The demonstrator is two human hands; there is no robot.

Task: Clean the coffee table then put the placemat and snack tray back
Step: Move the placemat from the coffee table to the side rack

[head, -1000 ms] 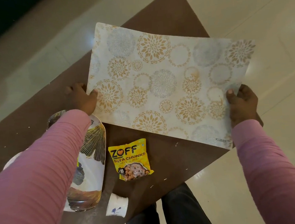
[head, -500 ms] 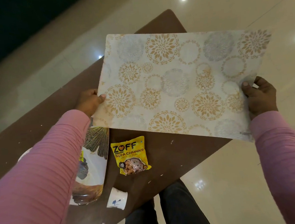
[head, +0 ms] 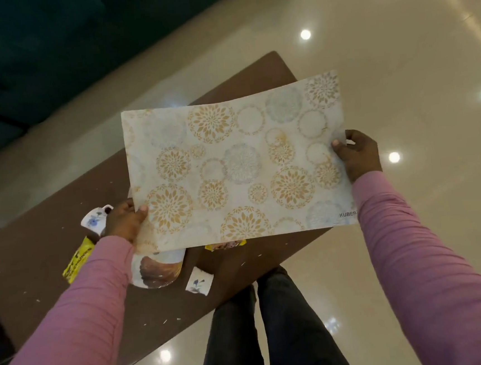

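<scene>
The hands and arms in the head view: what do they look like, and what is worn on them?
Both arms wear long pink sleeves of a finely ribbed knit fabric, the left sleeve and the right sleeve, each ending at the wrist. The left hand and the right hand are bare: no gloves, rings, watch or bracelets show. The sleeves carry no markings or logos.

Placemat (head: pixel 238 168) held above coffee table (head: pixel 36 252), left hand (head: pixel 125 221) and right hand (head: pixel 359 154) at its side edges. Snack tray (head: pixel 157 271) lies on table under placemat's near-left corner; one cup (head: pixel 200 280) right of tray, another cup (head: pixel 94 220) behind left hand.
</scene>
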